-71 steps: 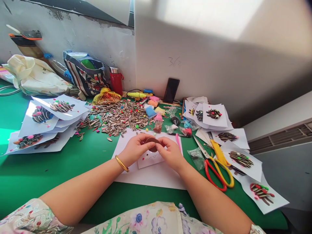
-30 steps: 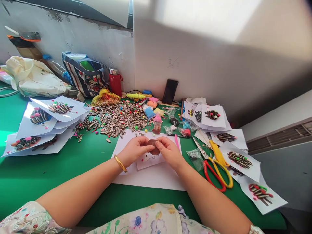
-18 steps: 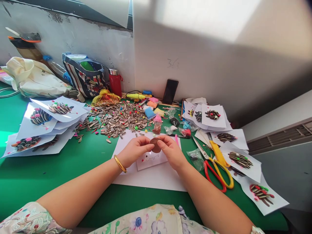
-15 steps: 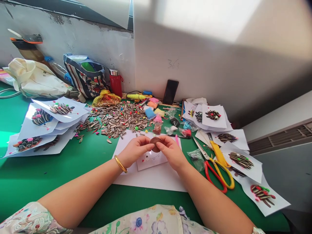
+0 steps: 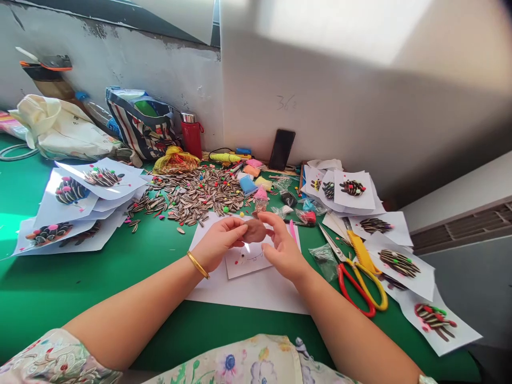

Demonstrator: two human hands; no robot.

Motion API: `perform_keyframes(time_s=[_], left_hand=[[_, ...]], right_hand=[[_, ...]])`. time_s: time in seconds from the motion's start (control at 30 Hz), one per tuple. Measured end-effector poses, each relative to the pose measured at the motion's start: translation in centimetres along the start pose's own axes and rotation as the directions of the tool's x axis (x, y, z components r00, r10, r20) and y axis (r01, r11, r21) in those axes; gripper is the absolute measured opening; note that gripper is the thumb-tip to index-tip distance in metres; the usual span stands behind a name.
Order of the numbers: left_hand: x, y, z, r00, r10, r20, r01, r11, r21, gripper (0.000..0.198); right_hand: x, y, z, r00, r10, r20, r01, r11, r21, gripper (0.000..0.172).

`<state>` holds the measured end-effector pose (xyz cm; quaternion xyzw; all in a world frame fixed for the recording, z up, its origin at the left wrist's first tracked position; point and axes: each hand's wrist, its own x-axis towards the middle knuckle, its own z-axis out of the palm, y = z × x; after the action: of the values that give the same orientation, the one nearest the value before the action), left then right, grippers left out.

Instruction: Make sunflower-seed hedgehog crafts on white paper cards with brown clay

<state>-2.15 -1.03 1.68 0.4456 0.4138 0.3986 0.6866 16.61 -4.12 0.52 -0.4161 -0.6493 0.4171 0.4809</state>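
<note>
A flattened piece of brown clay [image 5: 255,231] is pinched at its left edge between the thumb and fingers of my left hand [image 5: 224,240]. My right hand [image 5: 283,247] is at the clay's right side, its thumb and fingers spread apart, with fingertips close to the clay's edge. Below both hands lies a small white card [image 5: 250,266] with a line drawing and a small red dot. The card rests on a larger white sheet [image 5: 224,293] on the green table [image 5: 152,282].
Sunflower seeds [image 5: 204,192] are heaped behind the sheet, beside small clay packets [image 5: 248,184]. Scissors [image 5: 352,266] and a yellow cutter [image 5: 360,250] lie to the right. Seed-decorated cards [image 5: 100,194] are stacked left, with more cards right. A phone [image 5: 282,149] leans on the wall.
My right thumb and fingers have come apart from their pinch on the clay. The clay now looks wider and is tilted, still held by my left hand.
</note>
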Motion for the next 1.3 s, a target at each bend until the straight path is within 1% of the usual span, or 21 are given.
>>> perform_keyframes(time_s=[0.07, 0.17, 0.2, 0.27, 0.33, 0.4, 0.47, 0.53, 0.63, 0.7, 0.8, 0.87, 0.93, 1.03, 1.2, 1.27, 1.3], left_hand=[[0.0, 0.0, 0.0, 0.999, 0.048, 0.017, -0.049, 0.997, 0.057, 0.031], [0.0, -0.2, -0.1, 0.992, 0.116, 0.039, -0.121, 0.977, 0.175, 0.026], [0.0, -0.2, -0.1, 0.989, 0.141, 0.034, -0.145, 0.967, 0.21, 0.025], [-0.1, -0.3, 0.0, 0.982, 0.181, 0.045, -0.187, 0.95, 0.248, 0.024], [-0.2, -0.3, 0.1, 0.98, 0.185, 0.077, -0.199, 0.945, 0.261, 0.028], [-0.3, -0.3, 0.3, 0.982, 0.162, 0.098, -0.184, 0.943, 0.279, 0.034], [-0.4, -0.2, 0.4, 0.984, 0.162, 0.078, -0.179, 0.929, 0.323, 0.03], [-0.5, -0.1, 0.4, 0.977, 0.206, 0.047, -0.209, 0.903, 0.375, 0.022], [-0.4, 0.0, 0.2, 0.964, 0.265, 0.025, -0.251, 0.874, 0.415, 0.02], [-0.4, 0.0, 0.0, 0.962, 0.271, 0.03, -0.258, 0.871, 0.419, 0.021], [-0.3, -0.1, 0.0, 0.961, 0.274, 0.029, -0.259, 0.865, 0.429, 0.024], [-0.3, -0.1, 0.1, 0.965, 0.262, 0.019, -0.245, 0.871, 0.425, 0.031], [-0.3, -0.2, 0.2, 0.967, 0.254, 0.018, -0.237, 0.873, 0.426, 0.031], [-0.3, -0.2, 0.2, 0.964, 0.266, 0.023, -0.248, 0.859, 0.448, 0.021], [-0.4, -0.1, 0.3, 0.972, 0.232, 0.027, -0.223, 0.885, 0.409, 0.028], [-0.5, -0.1, 0.4, 0.972, 0.235, 0.031, -0.227, 0.884, 0.408, 0.03], [-0.5, -0.1, 0.4, 0.971, 0.235, 0.036, -0.229, 0.883, 0.41, 0.028]], right_hand=[[0.1, 0.2, 0.0, 0.995, 0.104, 0.003, -0.104, 0.989, 0.108, 0.06], [0.4, 0.2, 0.1, 0.96, 0.277, 0.032, -0.276, 0.93, 0.243, 0.044], [0.5, 0.1, 0.2, 0.948, 0.314, 0.042, -0.313, 0.908, 0.279, 0.038], [0.5, 0.0, 0.4, 0.937, 0.347, 0.046, -0.342, 0.879, 0.334, 0.031], [0.5, -0.1, 0.5, 0.936, 0.351, 0.023, -0.337, 0.878, 0.34, 0.029], [0.3, 0.0, 0.6, 0.94, 0.341, -0.001, -0.326, 0.899, 0.293, 0.028], [0.1, 0.1, 0.7, 0.941, 0.338, -0.002, -0.328, 0.914, 0.237, 0.028], [0.0, 0.1, 0.8, 0.942, 0.335, 0.009, -0.329, 0.921, 0.208, 0.028], [-0.1, 0.1, 0.9, 0.95, 0.313, 0.017, -0.31, 0.932, 0.187, 0.031], [0.0, 0.1, 0.9, 0.952, 0.306, 0.018, -0.304, 0.935, 0.181, 0.033], [0.1, 0.0, 0.9, 0.943, 0.329, 0.049, -0.331, 0.913, 0.238, 0.028], [0.2, -0.2, 1.0, 0.938, 0.343, 0.058, -0.346, 0.904, 0.251, 0.026], [0.1, -0.3, 1.0, 0.937, 0.345, 0.042, -0.347, 0.917, 0.197, 0.026], [0.1, -0.6, 1.1, 0.943, 0.329, 0.04, -0.332, 0.937, 0.111, 0.023], [0.2, -0.8, 1.0, 0.947, 0.317, 0.051, -0.321, 0.94, 0.119, 0.02], [0.3, -1.0, 1.0, 0.952, 0.302, 0.046, -0.305, 0.95, 0.067, 0.017], [0.3, -1.1, 1.1, 0.956, 0.291, 0.042, -0.292, 0.956, 0.021, 0.016]])
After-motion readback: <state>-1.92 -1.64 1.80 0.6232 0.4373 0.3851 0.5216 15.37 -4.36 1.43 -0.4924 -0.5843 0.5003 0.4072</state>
